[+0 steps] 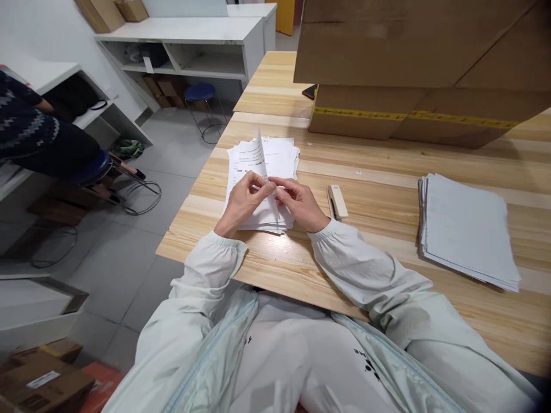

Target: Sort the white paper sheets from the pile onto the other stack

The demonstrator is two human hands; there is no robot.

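A stack of printed white paper sheets [278,158] lies on the wooden table [379,189] in front of me. My left hand [243,201] and my right hand [299,202] meet over its near end, fingers pinched together on the lower edge of one sheet [255,156], which stands lifted and curled up from the stack. A beige stapler [337,201] lies on the table just right of my right hand, not touched.
A second pile of white sheets [467,229] rests at the right. Large cardboard boxes [413,69] stand at the table's far side. Left of the table, a seated person [38,135] occupies a blue stool; white shelving [189,49] lines the back, small boxes [43,378] sit on the floor.
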